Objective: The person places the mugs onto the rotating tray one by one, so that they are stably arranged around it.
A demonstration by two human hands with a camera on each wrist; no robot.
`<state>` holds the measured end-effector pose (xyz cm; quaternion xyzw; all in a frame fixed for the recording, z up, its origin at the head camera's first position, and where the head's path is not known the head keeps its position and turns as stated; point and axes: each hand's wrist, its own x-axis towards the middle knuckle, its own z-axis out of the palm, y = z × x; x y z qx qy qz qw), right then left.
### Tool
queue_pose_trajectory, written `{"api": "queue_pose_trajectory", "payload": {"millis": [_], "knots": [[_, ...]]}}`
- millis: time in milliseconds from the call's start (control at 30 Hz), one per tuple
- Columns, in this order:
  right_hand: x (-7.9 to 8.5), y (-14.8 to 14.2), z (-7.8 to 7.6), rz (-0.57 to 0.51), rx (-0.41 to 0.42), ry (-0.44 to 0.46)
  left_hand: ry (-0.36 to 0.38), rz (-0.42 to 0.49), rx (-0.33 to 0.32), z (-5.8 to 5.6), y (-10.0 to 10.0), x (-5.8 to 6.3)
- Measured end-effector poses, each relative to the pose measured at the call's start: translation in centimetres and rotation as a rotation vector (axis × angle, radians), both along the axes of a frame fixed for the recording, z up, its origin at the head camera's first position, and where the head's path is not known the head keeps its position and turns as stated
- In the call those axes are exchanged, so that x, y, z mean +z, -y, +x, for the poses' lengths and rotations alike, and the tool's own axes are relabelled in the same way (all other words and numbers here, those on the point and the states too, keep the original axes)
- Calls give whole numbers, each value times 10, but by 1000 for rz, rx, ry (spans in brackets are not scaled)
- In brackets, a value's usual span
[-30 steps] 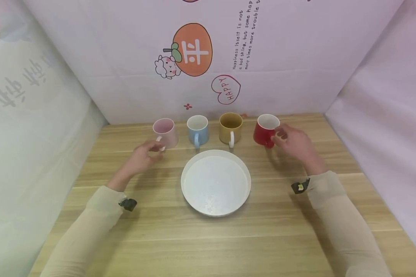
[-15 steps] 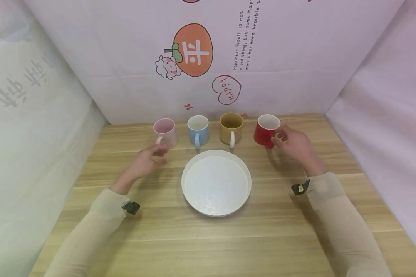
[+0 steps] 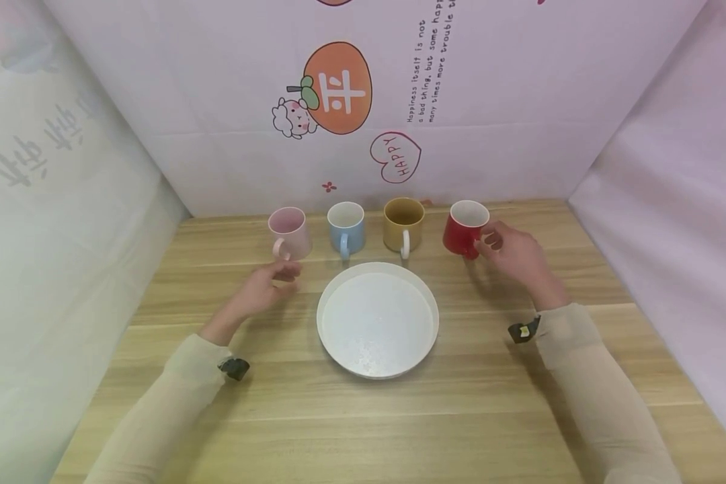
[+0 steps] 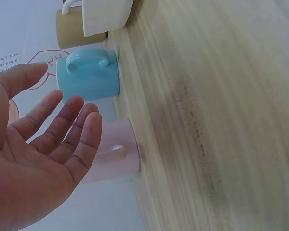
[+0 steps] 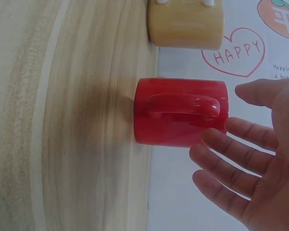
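Left hand (image 3: 265,289) spread, empty, near upright pink ceramic-looking mug (image 3: 294,240); then light-blue ceramic-looking mug (image 3: 347,231), shallow round white tray (image 3: 378,319), mustard ceramic-looking mug (image 3: 398,235), glossy red ceramic-looking mug (image 3: 461,233), right hand (image 3: 513,253) spread beside it, contact unclear. Handles (image 3: 344,245) face the hands' side, probably for easy gripping.

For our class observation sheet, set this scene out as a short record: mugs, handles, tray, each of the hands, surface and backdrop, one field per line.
Mugs, left to right in the head view: pink mug, blue mug, mustard mug, red mug
Handles: all on the person's side
Tray: white, round, nearer the person than the mugs
Left hand: holding nothing, nearest the pink mug
Right hand: beside the red mug; contact unclear
Tabletop: wood-grain
Backdrop: pale, printed, including a heart reading HAPPY
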<state>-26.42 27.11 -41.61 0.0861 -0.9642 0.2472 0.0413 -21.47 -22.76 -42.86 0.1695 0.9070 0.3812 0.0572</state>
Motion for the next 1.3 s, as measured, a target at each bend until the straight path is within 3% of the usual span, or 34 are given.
{"api": "queue_pose_trajectory", "payload": {"millis": [400,933,1300], "knots": [[-5,-1,-2,-1,-19,25,6,68,-71,1,-8,-11],[-8,-1,-4,-28,-30,20,40,55,-81,5,-17,-18],[-8,1,-4,-42,-36,44,39,91,-167,7,-19,-22]]}}
